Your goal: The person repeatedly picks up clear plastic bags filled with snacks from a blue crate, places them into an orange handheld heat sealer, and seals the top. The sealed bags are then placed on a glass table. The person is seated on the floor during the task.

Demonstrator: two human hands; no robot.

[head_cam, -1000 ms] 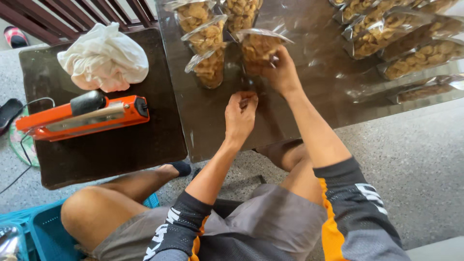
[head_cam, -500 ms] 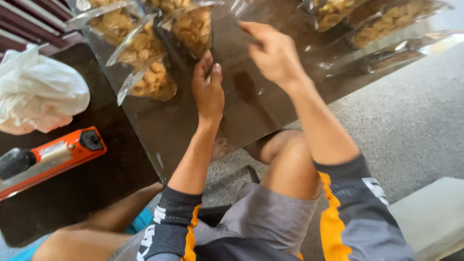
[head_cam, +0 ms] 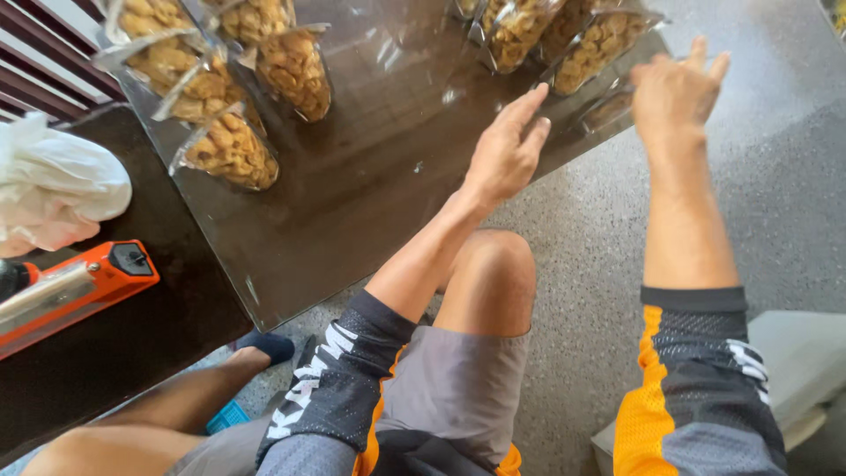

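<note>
While both hands hover empty | left hand (head_cam: 504, 157), right hand (head_cam: 672, 88): fingers apart | glossy snack bags (head_cam: 589, 48) nearby

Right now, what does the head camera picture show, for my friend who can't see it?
Both bare hands, left hand and right hand, reach open and empty toward clear snack bags on a glossy brown table. An orange sealer sits left.
</note>
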